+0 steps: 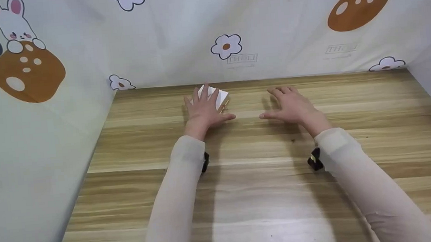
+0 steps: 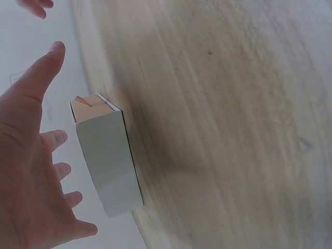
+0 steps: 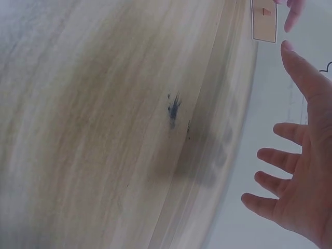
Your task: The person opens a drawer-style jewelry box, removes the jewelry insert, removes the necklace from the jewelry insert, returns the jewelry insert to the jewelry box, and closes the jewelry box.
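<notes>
A small white box (image 1: 219, 98) sits on the table near its back edge. Its end, seen in the left wrist view, is tan with a little pull tab, and its long side (image 2: 109, 161) is plain white. Over the box in the head view spreads my left hand (image 1: 203, 110), fingers apart; the left wrist view shows a gap between fingers and box. To the right, my right hand (image 1: 291, 105) hovers above the wood with nothing in it, thumb and fingers spread. The box's tan end (image 3: 265, 21) shows at the top of the right wrist view.
The wood-grain table (image 1: 261, 195) ends at a pale cloth wall (image 1: 176, 34) printed with rabbits, fruit and flowers. Another cloth wall (image 1: 38, 152) borders it on the left. Black straps (image 1: 315, 159) sit at both wrists.
</notes>
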Action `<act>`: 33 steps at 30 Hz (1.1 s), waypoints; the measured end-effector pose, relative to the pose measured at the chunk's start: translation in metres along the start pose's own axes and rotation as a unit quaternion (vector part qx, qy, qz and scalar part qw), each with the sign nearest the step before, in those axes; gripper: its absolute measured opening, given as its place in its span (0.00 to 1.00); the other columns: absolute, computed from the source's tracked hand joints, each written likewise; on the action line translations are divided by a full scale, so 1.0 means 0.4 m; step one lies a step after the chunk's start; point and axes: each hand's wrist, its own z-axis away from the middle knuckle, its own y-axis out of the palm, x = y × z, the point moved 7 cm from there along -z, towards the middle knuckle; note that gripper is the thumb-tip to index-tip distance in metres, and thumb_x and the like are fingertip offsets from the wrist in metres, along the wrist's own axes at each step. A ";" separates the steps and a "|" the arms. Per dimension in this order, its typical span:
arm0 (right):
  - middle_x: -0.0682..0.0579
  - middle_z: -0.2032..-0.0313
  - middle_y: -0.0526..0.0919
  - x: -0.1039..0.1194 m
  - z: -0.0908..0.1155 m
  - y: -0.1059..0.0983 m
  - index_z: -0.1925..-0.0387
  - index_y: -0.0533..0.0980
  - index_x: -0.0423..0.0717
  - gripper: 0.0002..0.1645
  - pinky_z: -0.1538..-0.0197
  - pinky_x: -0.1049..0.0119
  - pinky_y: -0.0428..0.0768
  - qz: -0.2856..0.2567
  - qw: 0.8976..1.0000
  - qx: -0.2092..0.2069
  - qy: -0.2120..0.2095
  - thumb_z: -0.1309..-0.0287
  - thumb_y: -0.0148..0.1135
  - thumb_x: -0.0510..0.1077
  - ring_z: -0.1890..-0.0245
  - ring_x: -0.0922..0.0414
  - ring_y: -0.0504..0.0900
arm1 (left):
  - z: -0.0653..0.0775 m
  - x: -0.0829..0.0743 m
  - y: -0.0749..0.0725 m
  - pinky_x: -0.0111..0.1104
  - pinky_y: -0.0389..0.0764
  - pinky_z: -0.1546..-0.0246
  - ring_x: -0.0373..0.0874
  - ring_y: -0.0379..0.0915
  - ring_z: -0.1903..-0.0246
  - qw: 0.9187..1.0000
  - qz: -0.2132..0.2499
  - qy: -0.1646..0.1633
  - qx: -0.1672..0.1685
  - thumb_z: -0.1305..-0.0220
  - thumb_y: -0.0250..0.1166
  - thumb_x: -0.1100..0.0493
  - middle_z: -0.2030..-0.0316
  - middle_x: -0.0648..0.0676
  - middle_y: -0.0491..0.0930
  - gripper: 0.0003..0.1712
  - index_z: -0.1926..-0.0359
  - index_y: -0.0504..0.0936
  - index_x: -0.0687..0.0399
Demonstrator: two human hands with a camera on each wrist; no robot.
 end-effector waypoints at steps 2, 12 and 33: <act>0.39 0.32 0.57 0.002 0.001 0.002 0.30 0.56 0.50 0.60 0.36 0.38 0.60 -0.001 1.000 -0.002 0.000 0.57 0.56 0.79 0.32 0.36 0.54 | -0.001 0.002 0.002 0.61 0.37 0.33 0.57 0.28 0.28 1.000 0.003 0.001 0.001 0.57 0.55 0.18 0.26 0.52 0.33 0.61 0.26 0.47 0.37; 0.40 0.38 0.66 0.008 0.003 0.016 0.36 0.66 0.46 0.51 0.41 0.41 0.69 0.010 1.000 -0.001 -0.013 0.54 0.61 0.73 0.41 0.37 0.68 | 0.003 0.007 0.009 0.59 0.41 0.32 0.58 0.30 0.28 1.000 0.013 0.012 -0.004 0.55 0.61 0.24 0.26 0.54 0.37 0.59 0.27 0.49 0.40; 0.42 0.44 0.73 0.010 0.010 0.030 0.43 0.72 0.44 0.44 0.44 0.45 0.71 0.007 1.000 0.002 -0.022 0.52 0.62 0.70 0.46 0.40 0.73 | 0.007 0.017 0.014 0.56 0.44 0.32 0.59 0.34 0.28 0.999 0.032 0.019 0.000 0.50 0.68 0.37 0.26 0.55 0.41 0.54 0.27 0.50 0.40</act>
